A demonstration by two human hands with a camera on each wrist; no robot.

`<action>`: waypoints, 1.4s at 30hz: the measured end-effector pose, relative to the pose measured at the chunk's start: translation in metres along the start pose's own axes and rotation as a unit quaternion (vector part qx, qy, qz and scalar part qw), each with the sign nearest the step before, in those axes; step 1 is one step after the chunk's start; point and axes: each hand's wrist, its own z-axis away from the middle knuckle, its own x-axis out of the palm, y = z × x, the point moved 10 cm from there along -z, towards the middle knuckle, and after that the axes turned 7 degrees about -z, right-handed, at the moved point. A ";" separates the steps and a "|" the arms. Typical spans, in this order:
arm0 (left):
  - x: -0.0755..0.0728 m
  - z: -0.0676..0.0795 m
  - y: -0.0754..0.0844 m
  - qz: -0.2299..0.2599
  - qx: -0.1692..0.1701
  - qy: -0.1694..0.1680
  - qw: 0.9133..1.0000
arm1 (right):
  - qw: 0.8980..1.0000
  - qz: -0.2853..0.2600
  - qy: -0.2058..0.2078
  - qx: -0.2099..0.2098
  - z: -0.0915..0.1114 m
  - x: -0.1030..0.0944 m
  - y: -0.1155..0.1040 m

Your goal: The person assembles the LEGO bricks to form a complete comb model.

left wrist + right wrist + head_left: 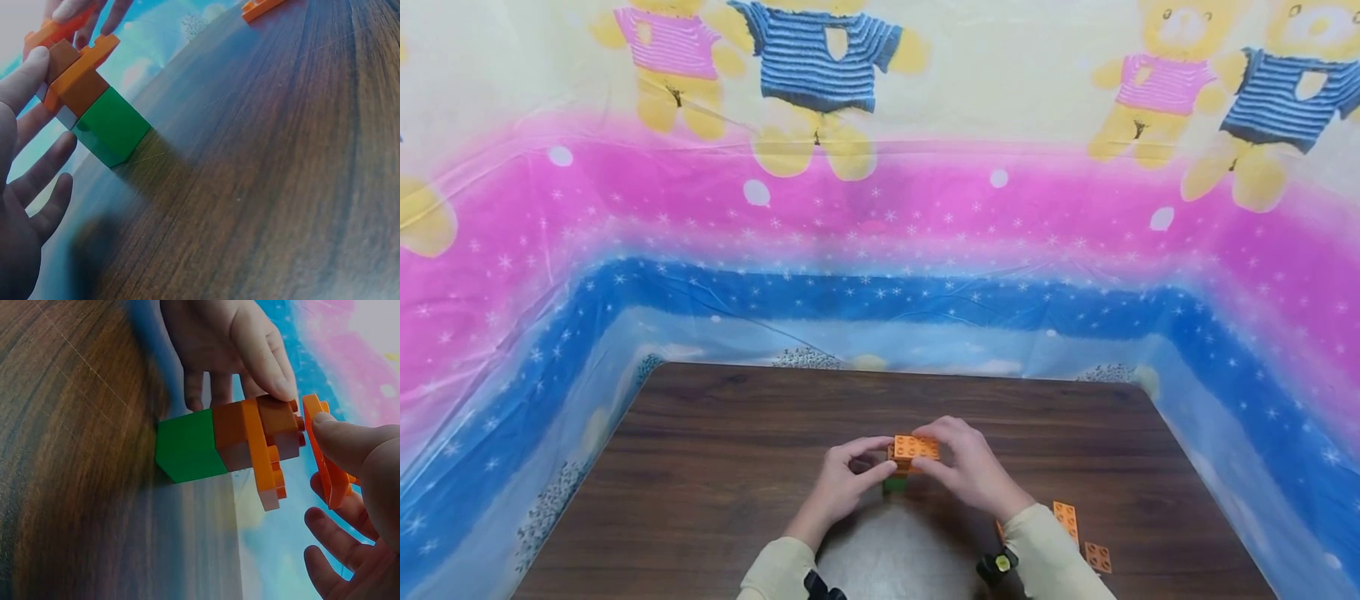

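Note:
A small tower of toy building bricks stands upright on the table. Its base is a green block [190, 447], topped by a brown-orange block [229, 439], a flat orange brick [264, 469] that juts out to one side, and another brown-orange block [279, 425]. My left hand [838, 483] steadies the tower near its top, thumb and fingers on opposite sides of the upper block. Between thumb and fingers, my right hand [973, 467] pinches another flat orange brick [320, 453]. In the right wrist view a narrow gap separates it from the top studs, and it tilts slightly.
Loose orange bricks lie right of the tower: a long flat one [1065, 521] and a shorter one [1097, 557] beside the right sleeve, which partly covers another. Dark wooden table [737, 417] surrounds the tower; a sheet printed with bears [880, 221] hangs behind.

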 end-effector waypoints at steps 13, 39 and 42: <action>-0.001 0.001 0.001 0.022 -0.009 0.008 1.000 | 1.000 0.003 -0.010 0.003 -0.001 0.004 0.000; -0.002 0.000 0.007 -0.003 0.010 0.000 1.000 | 1.000 0.005 -0.025 -0.015 -0.006 0.007 -0.006; -0.002 0.000 0.007 -0.005 0.010 0.000 1.000 | 0.999 0.009 -0.028 -0.017 -0.006 0.007 -0.006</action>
